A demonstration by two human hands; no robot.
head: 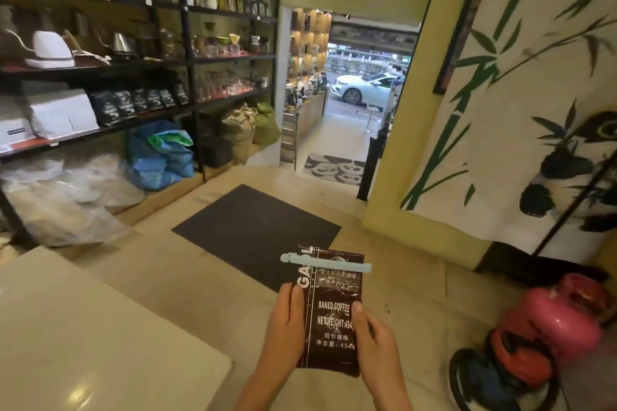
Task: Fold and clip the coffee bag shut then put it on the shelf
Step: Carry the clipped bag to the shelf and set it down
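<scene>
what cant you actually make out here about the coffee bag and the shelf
- Head view: the coffee bag fold under the blue clip is covered by the clip.
- Bag's lower side edges: behind the left hand and right hand.
- Black bags on the shelf: labels blurred, too small.

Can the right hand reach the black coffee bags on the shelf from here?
Probably not yet: the right hand holds the coffee bag, and the shelf bags sit well away across open floor.

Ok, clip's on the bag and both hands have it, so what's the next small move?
Probably carry it left toward the shelf. The blue clip already spans the coffee bag top, held by left hand and right hand; similar dark bags stand there.
</scene>
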